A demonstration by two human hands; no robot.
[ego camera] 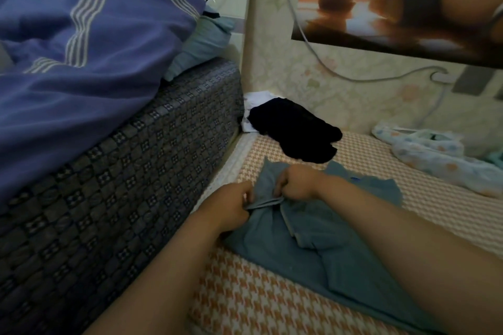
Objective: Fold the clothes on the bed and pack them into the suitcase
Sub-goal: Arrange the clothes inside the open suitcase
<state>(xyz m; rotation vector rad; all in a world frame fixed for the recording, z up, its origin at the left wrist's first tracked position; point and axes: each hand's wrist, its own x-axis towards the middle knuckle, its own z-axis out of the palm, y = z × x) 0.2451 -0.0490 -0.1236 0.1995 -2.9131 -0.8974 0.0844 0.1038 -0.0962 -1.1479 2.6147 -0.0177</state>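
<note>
Where the orange-and-white houndstooth bed sheet (245, 304) fills the lower half of the frame, I see it carrying all the loose clothes. A blue-grey soft cloth garment (321, 250) is spread at centre and lower right. A crumpled black garment (294, 130) lies just above it toward the corner, partly over a small white cloth (258, 99). A white dotted garment (435, 162) is heaped at the right edge, apart from the other two. The blue-grey garment lies directly under both hands, its upper left part bunched where they meet, and a folded flap with a stitched hem rests on top of it just below the right wrist. I make out the left hand (231, 207) at the garment's left border, fingers curled in, thumb and fingers pinching one end of a narrow hemmed edge. The right hand (296, 182) sits just to the right and slightly higher, fingers curled down into the fabric, gripping the other end of that same edge, so the strip runs taut between the two hands. Both forearms enter from the bottom of the frame, the right one lying across the garment. At left a dark checked mattress (122, 171) stands higher than the sheet, with a purple-blue duvet with white stripes (81, 35) and a pale blue pillow (201, 46) on top. At upper right a poster (394, 0) hangs on the floral wall, a grey cable (353, 79) looping below it.
</note>
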